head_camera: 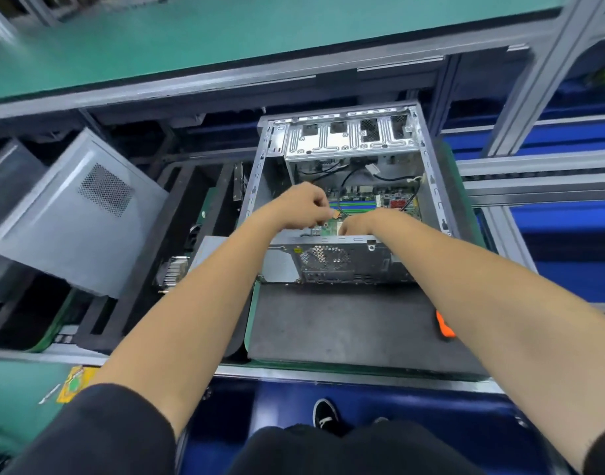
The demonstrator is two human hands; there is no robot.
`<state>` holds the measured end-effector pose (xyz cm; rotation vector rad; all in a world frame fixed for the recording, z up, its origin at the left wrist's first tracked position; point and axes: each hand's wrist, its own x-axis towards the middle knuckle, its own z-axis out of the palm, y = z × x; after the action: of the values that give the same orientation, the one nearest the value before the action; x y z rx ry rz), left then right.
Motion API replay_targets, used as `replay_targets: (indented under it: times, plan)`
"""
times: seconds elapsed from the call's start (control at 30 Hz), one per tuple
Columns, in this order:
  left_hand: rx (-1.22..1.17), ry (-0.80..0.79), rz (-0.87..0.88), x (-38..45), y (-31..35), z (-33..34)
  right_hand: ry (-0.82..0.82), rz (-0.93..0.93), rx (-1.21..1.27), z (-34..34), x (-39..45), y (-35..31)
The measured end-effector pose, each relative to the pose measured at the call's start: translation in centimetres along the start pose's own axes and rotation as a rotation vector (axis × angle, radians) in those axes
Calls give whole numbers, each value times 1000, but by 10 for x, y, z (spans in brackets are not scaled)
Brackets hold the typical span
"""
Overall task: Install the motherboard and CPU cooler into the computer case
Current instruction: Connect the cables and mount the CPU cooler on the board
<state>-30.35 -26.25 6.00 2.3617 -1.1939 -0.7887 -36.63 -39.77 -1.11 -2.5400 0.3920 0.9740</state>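
Note:
An open silver computer case point(431, 186) lies on a dark mat in the middle of the bench. A green motherboard point(362, 202) with blue and green slots lies flat on its floor. My left hand point(299, 209) is inside the case over the board's near left part, fingers curled, pinching a small orange-tipped piece point(335, 214). Just to its right, my right hand point(369, 222) reaches over the case's rear wall with its fingers down on the board; whether it holds anything is hidden. No CPU cooler shows inside the case.
A grey case side panel point(75, 217) leans at the left. A finned metal part point(172, 270) lies beside the case's left side. An orange-handled tool point(444, 325) sits on the dark mat point(328, 323) under my right forearm. Black cables point(349, 176) hang inside the case near the drive cage point(349, 138).

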Motion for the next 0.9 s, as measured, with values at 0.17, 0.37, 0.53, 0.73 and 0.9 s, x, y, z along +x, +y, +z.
replay_targets:
  times: [0.17, 0.37, 0.53, 0.73, 0.9]
  plan:
    - [196, -103, 4, 28, -19, 6, -12, -53, 22, -10, 4, 9]
    - [301, -214, 102, 69, -32, 3, 104, -65, 41, -49, 10, 23]
    - [359, -302, 192, 104, -31, 10, 178, -33, -102, -60, 12, 35]
    - [467, -372, 303, 123, -33, 34, 77, -59, -172, -54, 19, 48]
    - [398, -476, 395, 125, -32, 58, 28, -68, -229, -57, 28, 60]
